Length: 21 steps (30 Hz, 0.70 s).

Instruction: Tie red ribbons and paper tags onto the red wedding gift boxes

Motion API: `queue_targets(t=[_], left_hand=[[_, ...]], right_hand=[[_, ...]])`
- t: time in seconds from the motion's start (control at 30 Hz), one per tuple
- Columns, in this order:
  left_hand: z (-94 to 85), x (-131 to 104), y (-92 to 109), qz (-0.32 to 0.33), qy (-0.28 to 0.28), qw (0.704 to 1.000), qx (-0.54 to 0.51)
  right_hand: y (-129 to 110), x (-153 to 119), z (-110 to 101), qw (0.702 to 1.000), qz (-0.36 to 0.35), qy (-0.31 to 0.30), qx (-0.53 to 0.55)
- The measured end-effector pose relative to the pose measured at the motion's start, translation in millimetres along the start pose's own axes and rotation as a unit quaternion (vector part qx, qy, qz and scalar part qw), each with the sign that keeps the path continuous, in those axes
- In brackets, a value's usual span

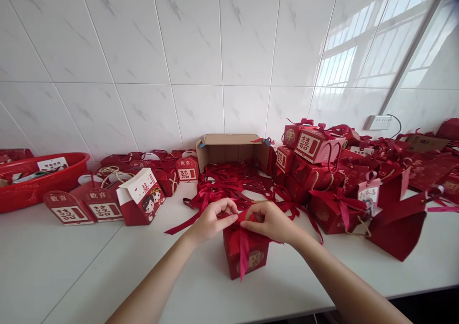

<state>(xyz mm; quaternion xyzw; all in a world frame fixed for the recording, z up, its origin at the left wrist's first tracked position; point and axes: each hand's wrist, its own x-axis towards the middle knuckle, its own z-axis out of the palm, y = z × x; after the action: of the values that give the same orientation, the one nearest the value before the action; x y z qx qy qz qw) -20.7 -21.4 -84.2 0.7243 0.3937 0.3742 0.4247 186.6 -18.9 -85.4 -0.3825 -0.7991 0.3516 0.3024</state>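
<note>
A small dark-red gift box [236,254] with a gold emblem on its side stands upright near the table's front. Over its top, my left hand [217,221] and my right hand [267,222] face each other, fingertips pinched close together on a red ribbon [244,254]. One ribbon end hangs down the front of the box. Part of the box top and the loop between my fingers are hidden by the hands. Right behind them lies a tangled heap of loose red ribbons [229,178], spilling from an open cardboard box [233,154].
Finished-looking red gift boxes [310,147] are stacked at the right, beside a tilted red bag [398,228]. Several red-and-white boxes [103,209] and a cartoon-printed box [141,197] stand left. A red plastic basin [43,183] sits far left. The tiled wall [193,37] closes the back.
</note>
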Motion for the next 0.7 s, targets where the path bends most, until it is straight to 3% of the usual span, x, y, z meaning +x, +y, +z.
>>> queue_targets(t=[0.33,0.7], left_hand=[[10.7,3.3,-0.9,-0.015,0.032,0.993,0.117],[10.0,6.8,4.1,-0.049,-0.037,0.992,0.112]], right_hand=[[8.6,2.8,3.5,0.988,-0.004,0.084,0.126],[12.0,21.3,6.2,0.978,-0.011,0.161,0.13]])
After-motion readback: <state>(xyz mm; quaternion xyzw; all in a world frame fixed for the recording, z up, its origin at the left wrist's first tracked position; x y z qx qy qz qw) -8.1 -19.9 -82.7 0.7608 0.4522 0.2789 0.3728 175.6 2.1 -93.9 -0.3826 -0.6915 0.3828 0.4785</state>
